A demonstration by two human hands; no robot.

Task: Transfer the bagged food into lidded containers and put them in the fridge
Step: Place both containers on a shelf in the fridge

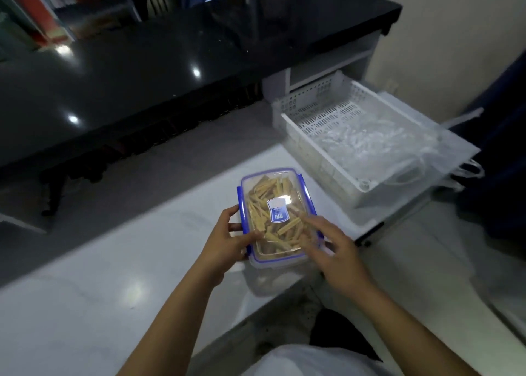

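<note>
Lidded container: clear box with blue-rimmed lid and blue side clips, filled with pale yellow food sticks, held above the white bench near its front edge. Behind and to the right, a white perforated basket drawer stands pulled out, with crumpled clear plastic bags lying in it and spilling over its right side. A glossy black counter spans the background, well apart from the container. Left hand: grip curled round the container's left rim, thumb on the lid. Right hand: fingers spread and nearly straight, resting across the lid's near right corner; motion blur hides the exact contact.
</note>
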